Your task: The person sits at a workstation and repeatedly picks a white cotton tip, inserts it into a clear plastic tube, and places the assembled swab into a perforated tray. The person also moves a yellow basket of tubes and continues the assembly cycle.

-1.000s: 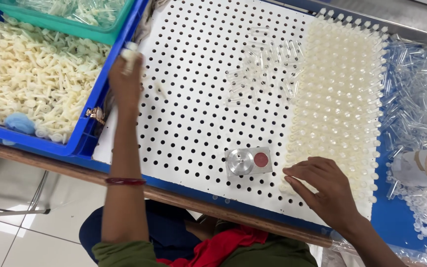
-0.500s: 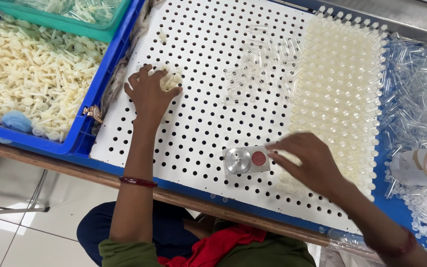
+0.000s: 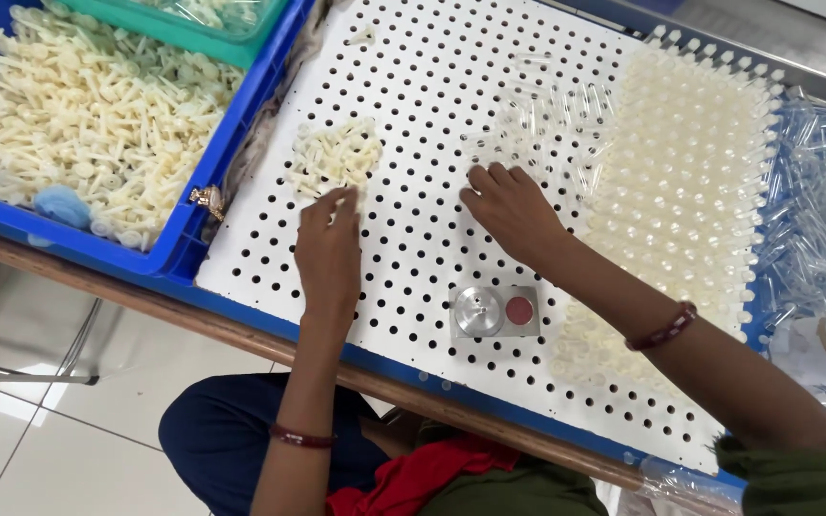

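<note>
While the left hand [image 3: 329, 250] rests fingertips-down on the white perforated board [image 3: 413, 124], loosely spread, touching the small pile of cream plastic pieces [image 3: 336, 156] near the board's left edge, the right hand [image 3: 511, 210] presses flat mid-board, fingers together, just beside clear tubes [image 3: 537, 115]. Blue bin [image 3: 184, 239] of cream pieces sits left.

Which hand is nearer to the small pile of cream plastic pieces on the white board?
Left. The left hand touches the lower edge of the pile. The right hand rests on the board, apart from it.
</note>
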